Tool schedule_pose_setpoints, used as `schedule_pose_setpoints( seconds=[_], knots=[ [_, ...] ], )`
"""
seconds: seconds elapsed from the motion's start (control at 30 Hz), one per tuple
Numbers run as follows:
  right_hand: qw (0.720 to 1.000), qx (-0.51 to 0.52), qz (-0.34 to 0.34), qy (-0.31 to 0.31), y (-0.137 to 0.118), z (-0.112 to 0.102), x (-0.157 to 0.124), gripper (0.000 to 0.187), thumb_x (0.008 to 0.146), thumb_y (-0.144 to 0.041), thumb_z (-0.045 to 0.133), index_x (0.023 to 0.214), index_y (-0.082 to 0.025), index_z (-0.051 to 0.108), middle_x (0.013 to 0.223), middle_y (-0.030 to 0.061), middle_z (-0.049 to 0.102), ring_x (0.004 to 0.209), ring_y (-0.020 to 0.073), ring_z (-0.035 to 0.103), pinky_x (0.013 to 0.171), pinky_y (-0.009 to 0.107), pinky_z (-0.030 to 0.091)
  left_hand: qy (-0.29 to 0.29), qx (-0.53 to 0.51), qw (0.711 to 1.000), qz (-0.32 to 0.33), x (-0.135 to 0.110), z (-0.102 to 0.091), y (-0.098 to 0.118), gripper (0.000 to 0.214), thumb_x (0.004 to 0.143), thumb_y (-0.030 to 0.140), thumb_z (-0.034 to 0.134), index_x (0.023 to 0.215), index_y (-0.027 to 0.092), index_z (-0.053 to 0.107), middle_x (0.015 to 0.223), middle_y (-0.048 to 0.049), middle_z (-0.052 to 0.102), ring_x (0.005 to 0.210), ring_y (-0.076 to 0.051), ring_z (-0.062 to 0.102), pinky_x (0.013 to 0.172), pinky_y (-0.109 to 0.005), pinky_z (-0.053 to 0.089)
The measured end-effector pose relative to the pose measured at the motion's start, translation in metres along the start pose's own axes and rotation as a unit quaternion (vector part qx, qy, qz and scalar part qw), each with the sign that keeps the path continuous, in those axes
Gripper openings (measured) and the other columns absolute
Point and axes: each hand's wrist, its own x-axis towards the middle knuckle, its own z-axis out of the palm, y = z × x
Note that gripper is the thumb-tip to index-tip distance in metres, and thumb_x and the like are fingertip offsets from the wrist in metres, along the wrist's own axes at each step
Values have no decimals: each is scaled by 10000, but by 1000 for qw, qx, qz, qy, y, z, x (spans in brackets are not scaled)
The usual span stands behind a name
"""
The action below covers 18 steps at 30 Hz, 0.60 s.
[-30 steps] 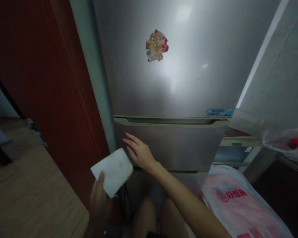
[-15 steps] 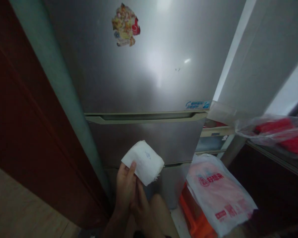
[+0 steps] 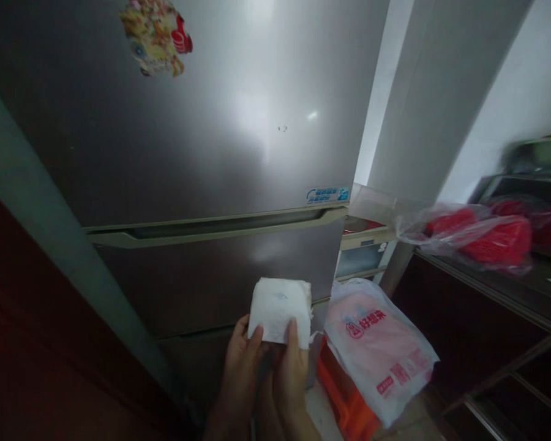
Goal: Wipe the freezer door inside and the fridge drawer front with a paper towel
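Between my two hands is a white, square, folded cloth (image 3: 281,309) with a small grey mark on top and a frayed right edge. My left hand (image 3: 243,358) grips its lower left corner, thumb on the upper face and fingers underneath. On the lower right, my right hand (image 3: 294,367) pinches it the same way, thumb on top. The cloth is tilted toward me, in front of the lower part of a grey refrigerator (image 3: 202,282). Its underside and most of my fingers are hidden.
To the right, a white plastic bag with red print (image 3: 381,343) lies over an orange crate (image 3: 342,401). Clear plastic holding red items (image 3: 487,236) rests on a dark cabinet (image 3: 468,318). A dark red door edge (image 3: 37,343) stands at left.
My right hand has come up from below the left one to hold the cloth's right side. The cloth has turned squarer to me. The view has swung right.
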Motion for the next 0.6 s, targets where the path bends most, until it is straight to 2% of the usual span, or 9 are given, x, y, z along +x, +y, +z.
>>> schedule_pose_setpoints(
  seconds=[0.07, 0.17, 0.23, 0.3, 0.33, 0.4, 0.5, 0.6],
  knots=[
    [997, 61, -28, 36, -27, 2, 24, 593, 833, -534, 550, 1281, -145, 575, 1106, 89, 722, 1087, 205, 663, 936, 342, 547, 2, 0, 1000, -29, 5, -10, -4, 507, 628, 463, 816, 956, 184, 547, 993, -129, 710, 892, -273, 696, 756, -388, 555],
    [982, 79, -133, 105, -74, -1, 76, 619, 809, -514, 574, 1250, -80, 573, 1151, 130, 694, 1148, 202, 624, 970, 328, 515, 2, 20, 999, -46, 10, -38, -4, 435, 656, 440, 777, 948, 190, 573, 981, -127, 709, 896, -281, 690, 777, -418, 552],
    [959, 57, -231, 155, -102, -4, 116, 648, 829, -528, 536, 1235, -23, 562, 1209, 187, 650, 1154, 231, 615, 1000, 373, 489, 11, 37, 999, -36, 11, -59, -2, 440, 636, 420, 785, 959, 190, 593, 941, -112, 714, 863, -274, 695, 778, -407, 557],
    [922, -6, -346, 176, -123, -3, 153, 654, 864, -504, 503, 1316, -31, 500, 1316, 192, 579, 1225, 236, 565, 1082, 405, 408, 25, 51, 998, -28, 11, -76, -2, 454, 605, 418, 802, 948, 190, 611, 899, -98, 721, 822, -266, 699, 755, -385, 566],
    [897, -56, -409, 155, -130, 0, 169, 632, 893, -481, 459, 1348, -43, 478, 1378, 186, 531, 1303, 231, 496, 1139, 412, 329, 34, 53, 998, -25, 10, -83, -2, 456, 591, 422, 809, 936, 192, 621, 881, -90, 725, 807, -259, 701, 744, -372, 571],
    [855, -149, -487, 95, -134, 7, 195, 590, 937, -420, 377, 1416, -76, 414, 1472, 166, 436, 1408, 207, 358, 1186, 429, 229, 55, 46, 997, -18, 6, -92, -2, 464, 556, 428, 834, 909, 197, 642, 862, -72, 733, 793, -243, 702, 736, -341, 578],
    [796, -261, -545, 17, -125, 18, 217, 555, 966, -310, 280, 1491, -129, 299, 1555, 135, 306, 1462, 173, 234, 1200, 456, 186, 90, 19, 995, -35, -3, -102, -5, 503, 460, 413, 895, 860, 204, 673, 843, -48, 744, 785, -214, 701, 732, -287, 578],
    [741, -314, -593, 10, -110, 22, 225, 565, 960, -209, 236, 1524, -179, 216, 1594, 110, 211, 1483, 170, 153, 1197, 487, 175, 101, 13, 992, -72, -12, -115, -11, 546, 418, 409, 925, 873, 212, 697, 866, -47, 754, 833, -214, 703, 756, -271, 575]
  ],
)
